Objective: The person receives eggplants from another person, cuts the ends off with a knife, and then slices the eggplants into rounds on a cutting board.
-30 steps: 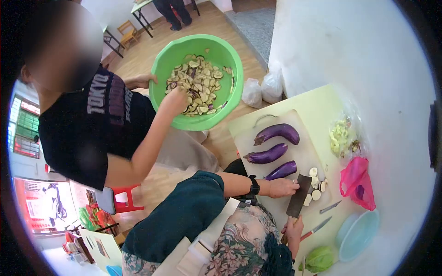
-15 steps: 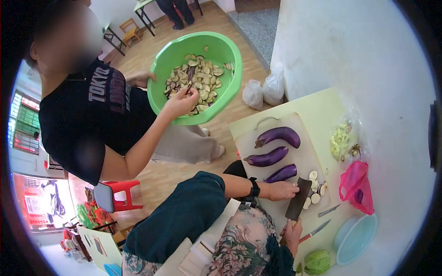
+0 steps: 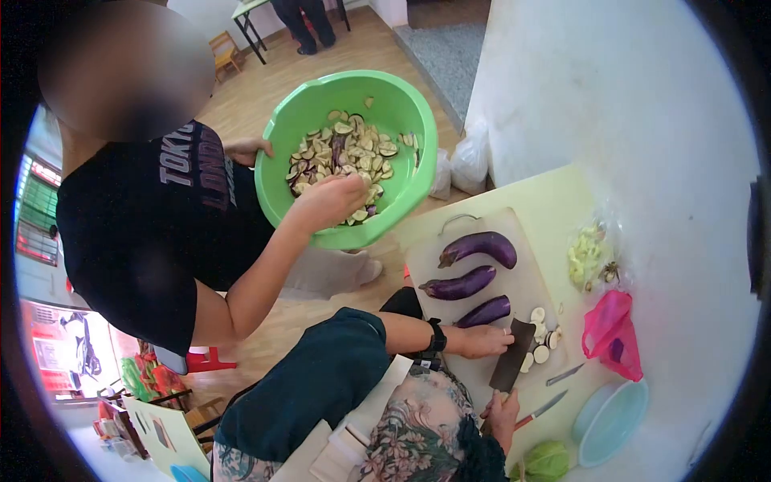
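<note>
- Pale-green table [image 3: 554, 205] by white wall; cutting board [image 3: 526, 277] on it.
- L hand [image 3: 482, 341] curled on eggplant [image 3: 486, 312], nearest of 3 on board.
- R hand [image 3: 502, 414] grips cleaver [image 3: 514, 361]; blade at cut end, slices [image 3: 540, 333] beside.

Green basin [image 3: 393, 100] of slices, pink bag [image 3: 612, 333], blue bowl [image 3: 610, 414], cabbage [image 3: 546, 459], small knife [image 3: 542, 408]

Bright, even daylight with soft shadows; strong fisheye bending and a black vignette ring the edges; one face is blurred.
</note>
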The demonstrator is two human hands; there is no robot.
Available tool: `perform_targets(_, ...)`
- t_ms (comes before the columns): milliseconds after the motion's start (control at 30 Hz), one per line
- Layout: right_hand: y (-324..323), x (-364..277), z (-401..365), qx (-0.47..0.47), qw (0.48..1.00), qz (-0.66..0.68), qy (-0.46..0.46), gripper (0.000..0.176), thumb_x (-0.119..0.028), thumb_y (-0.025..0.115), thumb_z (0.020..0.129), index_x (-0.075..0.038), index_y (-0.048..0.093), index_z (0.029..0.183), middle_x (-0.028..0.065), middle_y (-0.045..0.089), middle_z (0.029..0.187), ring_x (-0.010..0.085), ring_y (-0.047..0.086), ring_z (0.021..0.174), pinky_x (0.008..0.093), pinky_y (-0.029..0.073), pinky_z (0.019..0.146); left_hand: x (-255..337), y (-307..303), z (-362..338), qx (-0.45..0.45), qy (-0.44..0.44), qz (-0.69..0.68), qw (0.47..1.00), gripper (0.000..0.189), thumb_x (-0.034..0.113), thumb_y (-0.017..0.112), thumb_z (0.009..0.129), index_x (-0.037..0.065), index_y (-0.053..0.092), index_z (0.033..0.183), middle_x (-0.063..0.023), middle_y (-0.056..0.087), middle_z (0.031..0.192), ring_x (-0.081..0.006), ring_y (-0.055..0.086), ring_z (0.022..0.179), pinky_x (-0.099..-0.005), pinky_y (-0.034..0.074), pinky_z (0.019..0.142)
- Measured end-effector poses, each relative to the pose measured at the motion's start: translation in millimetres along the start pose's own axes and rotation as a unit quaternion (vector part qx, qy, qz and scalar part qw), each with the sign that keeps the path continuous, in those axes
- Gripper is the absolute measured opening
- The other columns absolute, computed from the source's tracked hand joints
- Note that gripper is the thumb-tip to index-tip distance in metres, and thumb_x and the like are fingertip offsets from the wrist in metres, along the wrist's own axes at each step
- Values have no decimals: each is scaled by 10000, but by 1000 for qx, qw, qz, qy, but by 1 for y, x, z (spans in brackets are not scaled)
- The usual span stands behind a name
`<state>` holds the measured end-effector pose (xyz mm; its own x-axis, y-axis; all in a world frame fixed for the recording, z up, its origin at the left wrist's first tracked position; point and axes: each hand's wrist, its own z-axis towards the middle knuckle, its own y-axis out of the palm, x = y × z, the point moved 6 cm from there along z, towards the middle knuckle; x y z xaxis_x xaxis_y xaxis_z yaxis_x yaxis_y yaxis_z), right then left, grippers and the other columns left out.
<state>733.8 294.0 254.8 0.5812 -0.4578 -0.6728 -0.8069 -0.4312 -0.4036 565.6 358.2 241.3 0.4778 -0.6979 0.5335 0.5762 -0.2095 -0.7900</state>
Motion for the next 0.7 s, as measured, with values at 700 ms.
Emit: perform_targets(700, 3, -1, -2, -6, 1000, -2, 8, 302, -153, 530, 877, 51, 413, 1065, 77, 506, 573, 172, 531, 401, 309, 464, 373, 2, -5, 0, -11, 3, 32, 999, 119, 108, 581, 685, 18, 559, 760, -127, 447, 926, -280, 489, 918, -338, 501, 706)
